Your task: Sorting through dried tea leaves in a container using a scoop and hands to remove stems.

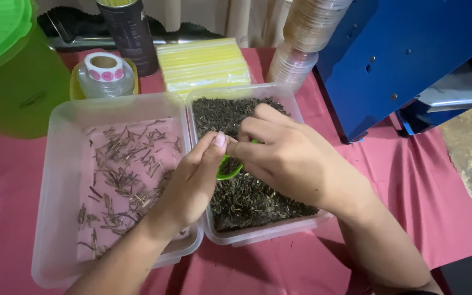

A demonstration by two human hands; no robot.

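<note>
Your left hand point(192, 183) and right hand point(285, 155) meet over the inner edge of the right-hand clear tub point(258, 234), which is filled with dark dried leaves point(247, 202). Between them sits a small green scoop point(228, 170), low over the leaves. Your left thumb and fingers are pinched narrow at its rim; your right fingers are curled close around its far side, though how much of it they grip is hidden by the knuckles.

The left-hand clear tub point(55, 164) touches the first along its long side and holds only scattered pale stems point(121, 180) on its floor. Both tubs stand on the red cloth point(411, 180), toward its near edge.

The likeliest slip, as I judge it, is the scoop tipping: held by fingertips from two sides, an uneven pull would spill leaves across the shared wall into the stems, or onto the cloth. Your left wrist also rests over the stem tub's near corner, so leaning on that thin wall could flex it and nudge both tubs. At the far edge the stack of clear cups point(301, 43) leans close to the leaf tub; a bumped tub could topple it.
</note>
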